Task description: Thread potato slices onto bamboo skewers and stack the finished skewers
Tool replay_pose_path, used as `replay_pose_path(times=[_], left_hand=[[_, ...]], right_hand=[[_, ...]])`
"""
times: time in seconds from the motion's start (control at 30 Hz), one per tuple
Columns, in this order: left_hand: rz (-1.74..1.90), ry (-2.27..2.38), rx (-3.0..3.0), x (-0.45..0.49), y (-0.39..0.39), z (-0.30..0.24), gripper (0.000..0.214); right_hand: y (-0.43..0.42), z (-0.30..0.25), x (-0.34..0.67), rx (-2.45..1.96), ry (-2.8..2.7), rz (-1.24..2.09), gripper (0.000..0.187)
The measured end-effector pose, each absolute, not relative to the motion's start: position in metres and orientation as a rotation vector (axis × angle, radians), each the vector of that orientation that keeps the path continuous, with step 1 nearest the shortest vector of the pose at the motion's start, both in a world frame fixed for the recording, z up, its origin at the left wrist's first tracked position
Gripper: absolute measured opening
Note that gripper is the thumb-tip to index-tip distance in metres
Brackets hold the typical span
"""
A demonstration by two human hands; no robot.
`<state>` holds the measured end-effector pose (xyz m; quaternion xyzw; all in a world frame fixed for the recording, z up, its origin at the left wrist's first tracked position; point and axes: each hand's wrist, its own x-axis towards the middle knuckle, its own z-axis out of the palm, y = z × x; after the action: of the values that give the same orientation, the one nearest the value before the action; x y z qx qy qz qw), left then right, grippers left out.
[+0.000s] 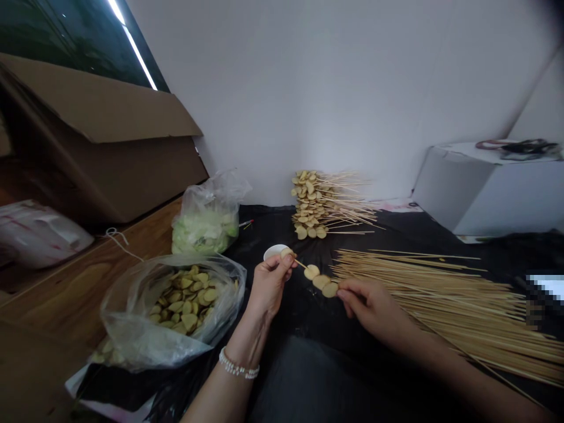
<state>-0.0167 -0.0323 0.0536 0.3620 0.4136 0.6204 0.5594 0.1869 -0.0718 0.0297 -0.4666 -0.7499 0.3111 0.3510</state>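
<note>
My left hand (269, 282) pinches a pale potato slice (286, 253) at the tip of a thin wooden skewer (301, 264). Three more potato slices (321, 282) are threaded along that skewer, close to my right hand (368, 302). The fingers of my right hand are closed on the skewer just behind the last slice. Left of my left arm, an open clear plastic bag (132, 329) holds many loose potato slices (189, 299). A white bowl (272, 251) sits just behind my left hand, partly hidden by it.
Loose wooden skewers (440, 305) lie spread at the right. Filled potato skewers (311, 202) are stacked by the wall. A tied bag of pale green contents (207, 223), a pen (246, 222), a cardboard box (101, 158) and a white box (484, 182) stand around the black sheet (299, 364).
</note>
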Motion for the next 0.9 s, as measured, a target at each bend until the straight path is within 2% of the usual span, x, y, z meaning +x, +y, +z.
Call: replay_pose_path(times=[0.07, 0.1, 0.2, 0.27, 0.43, 0.53, 0.67, 0.73, 0.8, 0.9], left_hand=[[1.467, 0.974, 0.860, -0.017, -0.032, 0.053, 0.028], [1.464, 0.971, 0.859, -0.016, -0.032, 0.052, 0.028], [1.443, 0.943, 0.836, -0.017, -0.032, 0.051, 0.027], [1.428, 0.918, 0.817, -0.017, -0.032, 0.052, 0.027], [1.417, 0.889, 0.803, -0.019, -0.033, 0.055, 0.035], [1.467, 0.906, 0.819, -0.019, -0.032, 0.053, 0.030], [1.530, 0.923, 0.853, -0.018, -0.030, 0.051, 0.026], [1.537, 0.924, 0.852, -0.017, -0.030, 0.050, 0.026], [1.536, 0.930, 0.852, -0.016, -0.030, 0.049, 0.027], [1.523, 0.944, 0.857, -0.016, -0.030, 0.048, 0.027]], right_hand=[[-0.072, 0.030, 0.188, -1.208, -1.938, 0.650, 0.026], [-0.072, 0.031, 0.188, -1.203, -1.935, 0.695, 0.026], [-0.070, 0.032, 0.189, -1.184, -1.873, 1.114, 0.026], [-0.068, 0.034, 0.190, -1.162, -1.826, 1.232, 0.028], [-0.067, 0.037, 0.192, -1.156, -1.876, 1.117, 0.028], [-0.070, 0.033, 0.190, -1.186, -1.970, 0.931, 0.030], [-0.075, 0.024, 0.188, -1.188, -2.096, 0.359, 0.028], [-0.077, 0.022, 0.187, -1.176, -2.123, 0.229, 0.029], [-0.076, 0.023, 0.187, -1.188, -2.116, 0.312, 0.028], [-0.074, 0.029, 0.185, -1.209, -2.026, 0.679, 0.029]])
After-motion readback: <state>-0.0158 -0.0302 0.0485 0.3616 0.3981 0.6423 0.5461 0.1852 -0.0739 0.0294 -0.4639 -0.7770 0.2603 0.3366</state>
